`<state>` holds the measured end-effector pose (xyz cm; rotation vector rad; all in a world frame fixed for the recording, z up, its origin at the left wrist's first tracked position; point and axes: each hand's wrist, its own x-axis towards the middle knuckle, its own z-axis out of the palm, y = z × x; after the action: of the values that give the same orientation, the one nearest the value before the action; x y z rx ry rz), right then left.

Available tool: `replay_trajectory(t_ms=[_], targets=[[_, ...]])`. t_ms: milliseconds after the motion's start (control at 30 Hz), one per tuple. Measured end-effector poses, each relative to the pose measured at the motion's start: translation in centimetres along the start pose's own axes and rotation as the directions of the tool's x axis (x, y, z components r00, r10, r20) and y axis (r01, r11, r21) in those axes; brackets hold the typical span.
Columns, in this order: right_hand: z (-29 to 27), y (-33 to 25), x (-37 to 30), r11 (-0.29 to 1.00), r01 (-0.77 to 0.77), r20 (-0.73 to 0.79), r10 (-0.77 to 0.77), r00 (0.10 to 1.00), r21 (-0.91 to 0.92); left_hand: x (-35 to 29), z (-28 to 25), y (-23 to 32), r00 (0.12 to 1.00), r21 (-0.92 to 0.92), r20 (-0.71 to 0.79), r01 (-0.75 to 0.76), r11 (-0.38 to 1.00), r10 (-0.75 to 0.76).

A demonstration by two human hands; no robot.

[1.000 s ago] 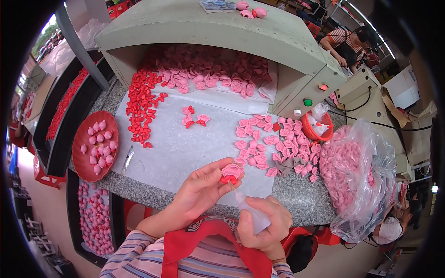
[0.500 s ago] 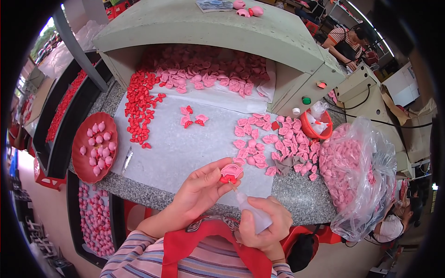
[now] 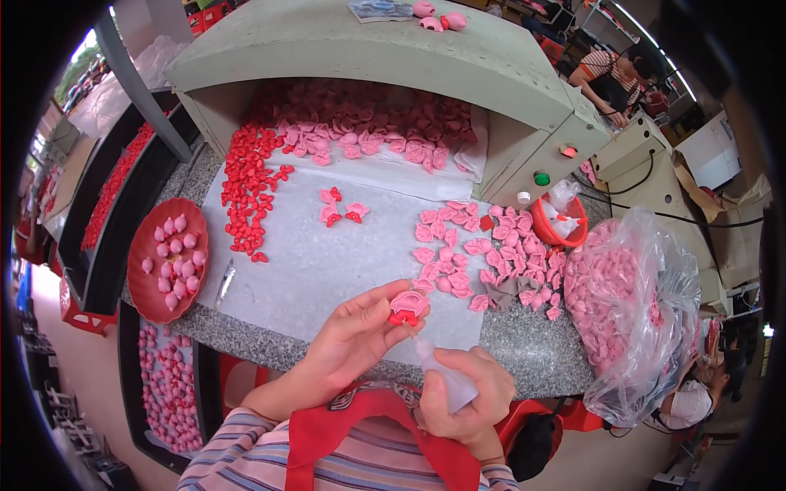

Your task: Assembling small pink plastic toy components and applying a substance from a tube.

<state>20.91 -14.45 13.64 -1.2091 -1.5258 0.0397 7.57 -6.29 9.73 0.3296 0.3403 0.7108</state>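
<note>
Between the thumb and fingers of my left hand is a small moulded pink-and-red plastic piece, its red part at the lower side. My right hand is wrapped round a translucent squeeze bottle. The bottle's thin nozzle points up at the red part; whether it touches cannot be made out. Both hands are over the near edge of the white paper. Right of my left hand lie many loose pink shell-like pieces. A few pink-and-red pieces lie at the paper's middle.
Small red parts and pink pieces fill the hooded grey-green box. At left are a red dish of pink balls, a pen-like tool and black trays. Right stand an orange basket and a plastic bag.
My right hand and the bottle have shifted very slightly left. My left hand keeps its hold on the pink-and-red piece. A person at the far upper right has moved an arm a little.
</note>
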Motion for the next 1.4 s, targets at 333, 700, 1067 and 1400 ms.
replay_trajectory(t_ms=[333,700,1067,1400], targets=[[0.8,-0.6,0.1,1.000,-0.006,0.016,0.006,1.000,0.004,-0.6,-0.4,0.8,1.000,0.004,-0.013,0.000,1.000,0.000],[-5.0,4.3,-2.5,0.809,-0.559,-0.269,0.588,0.763,0.182,2.4,0.5,-2.3,1.000,-0.065,-0.027,0.014,0.998,-0.016],[-17.9,22.2,-14.1,0.470,-0.866,-0.697,0.564,0.443,-0.170,5.9,1.5,-6.3,0.991,-0.211,-0.038,0.117,0.971,-0.127],[-7.3,16.3,-6.3,0.794,-0.340,-0.219,0.263,0.940,-0.504,6.0,1.4,-6.6,0.987,-0.228,-0.076,0.123,0.966,-0.144]])
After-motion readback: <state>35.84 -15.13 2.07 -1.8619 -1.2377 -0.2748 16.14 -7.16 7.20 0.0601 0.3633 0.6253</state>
